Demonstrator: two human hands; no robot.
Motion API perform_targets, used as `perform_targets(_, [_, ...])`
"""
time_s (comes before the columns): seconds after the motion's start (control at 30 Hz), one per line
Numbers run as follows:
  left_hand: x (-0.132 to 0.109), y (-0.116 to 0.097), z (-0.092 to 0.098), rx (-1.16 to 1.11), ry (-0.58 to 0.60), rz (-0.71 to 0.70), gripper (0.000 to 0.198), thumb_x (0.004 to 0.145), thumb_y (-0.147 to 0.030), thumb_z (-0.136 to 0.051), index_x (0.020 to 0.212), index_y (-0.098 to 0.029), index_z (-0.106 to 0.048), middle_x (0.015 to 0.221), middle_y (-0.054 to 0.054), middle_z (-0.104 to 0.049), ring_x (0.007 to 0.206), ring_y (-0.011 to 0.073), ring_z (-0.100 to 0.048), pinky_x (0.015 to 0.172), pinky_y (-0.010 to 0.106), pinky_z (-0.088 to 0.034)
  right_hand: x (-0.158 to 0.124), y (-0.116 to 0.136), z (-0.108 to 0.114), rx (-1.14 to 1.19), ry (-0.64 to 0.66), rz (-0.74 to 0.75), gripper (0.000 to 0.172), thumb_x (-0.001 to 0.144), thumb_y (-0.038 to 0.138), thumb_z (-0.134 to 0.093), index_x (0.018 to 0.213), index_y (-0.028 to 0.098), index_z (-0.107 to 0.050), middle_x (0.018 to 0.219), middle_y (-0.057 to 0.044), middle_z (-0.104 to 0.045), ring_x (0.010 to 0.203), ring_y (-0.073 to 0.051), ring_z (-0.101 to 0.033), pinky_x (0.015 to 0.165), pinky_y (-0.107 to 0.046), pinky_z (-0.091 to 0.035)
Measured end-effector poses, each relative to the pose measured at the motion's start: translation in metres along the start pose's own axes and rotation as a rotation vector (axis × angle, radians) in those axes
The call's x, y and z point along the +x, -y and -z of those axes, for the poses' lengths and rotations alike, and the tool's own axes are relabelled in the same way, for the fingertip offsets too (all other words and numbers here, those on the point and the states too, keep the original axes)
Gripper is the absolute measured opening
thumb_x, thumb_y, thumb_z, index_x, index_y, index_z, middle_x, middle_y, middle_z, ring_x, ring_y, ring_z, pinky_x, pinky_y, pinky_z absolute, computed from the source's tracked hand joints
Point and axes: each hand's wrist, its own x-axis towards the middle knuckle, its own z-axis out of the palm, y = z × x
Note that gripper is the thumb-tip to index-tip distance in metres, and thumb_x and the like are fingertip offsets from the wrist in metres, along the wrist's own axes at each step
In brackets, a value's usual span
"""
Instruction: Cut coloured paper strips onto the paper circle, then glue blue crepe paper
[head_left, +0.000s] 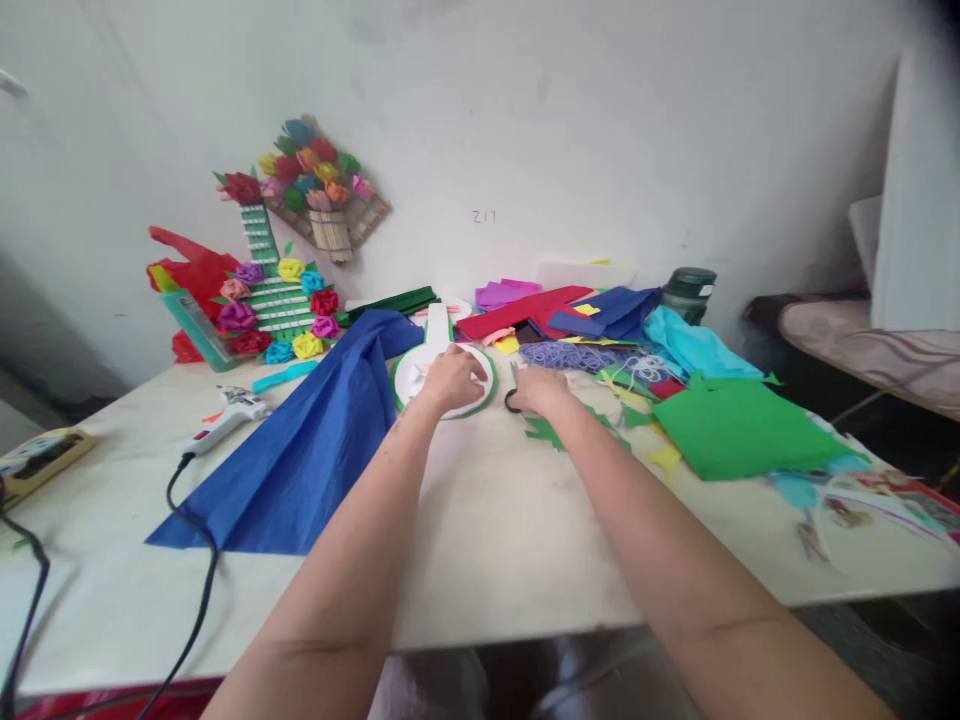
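My left hand lies on a white guitar-shaped cutout with a green edge. Its thumb is spread from the fingers, whose tips are partly hidden behind the hand. Small white scraps rest on the cutout's round part, left of that hand. Over to the right, my right hand is closed on a pair of scissors; a black handle loop and a bit of blade show beside the fingers. Green paper scraps lie just below it. A large blue crepe sheet spreads left of the cutout.
A glue gun with a black cord lies at left. Behind it stand a glue bottle and a flower-decorated green guitar shape. Coloured papers, purple yarn, a green sheet and a dark jar fill the right.
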Motion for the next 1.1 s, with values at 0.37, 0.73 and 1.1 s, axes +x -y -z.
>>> perform_targets(0.37, [-0.003, -0.042, -0.021, 0.157, 0.088, -0.071, 0.028, 0.067, -0.030, -0.051, 0.086, -0.019, -0.069, 0.091, 0.008, -0.067, 0.098, 0.0270, -0.047, 0.086, 0.041, -0.034, 0.019, -0.032, 0.002, 0.350, 0.041, -0.026, 0.019, 0.061, 0.027, -0.057, 0.073, 0.017, -0.068, 0.065, -0.006, -0.066, 0.067, -0.018, -0.063, 0.063, -0.026, -0.045])
perform_targets(0.73, [0.009, -0.060, -0.040, -0.451, 0.023, 0.211, 0.028, 0.070, -0.024, -0.050, 0.091, -0.016, -0.067, 0.088, 0.006, -0.069, 0.082, 0.0182, -0.062, 0.074, 0.024, -0.045, 0.012, -0.054, 0.006, 0.852, 0.075, 0.015, 0.010, 0.055, 0.005, -0.055, 0.059, 0.012, -0.060, 0.039, 0.003, -0.049, 0.036, -0.007, -0.041, 0.037, -0.018, -0.032])
perform_targets(1.1, [0.014, -0.060, -0.056, -0.580, -0.004, 0.361, 0.021, 0.066, -0.027, -0.059, 0.083, -0.017, -0.066, 0.078, 0.005, -0.069, 0.072, 0.0159, -0.062, 0.067, 0.025, -0.045, 0.002, -0.077, 0.002, 1.269, 0.162, -0.005, 0.022, 0.060, 0.011, -0.060, 0.082, 0.013, -0.062, 0.052, -0.001, -0.061, 0.046, -0.009, -0.054, 0.032, -0.016, -0.013])
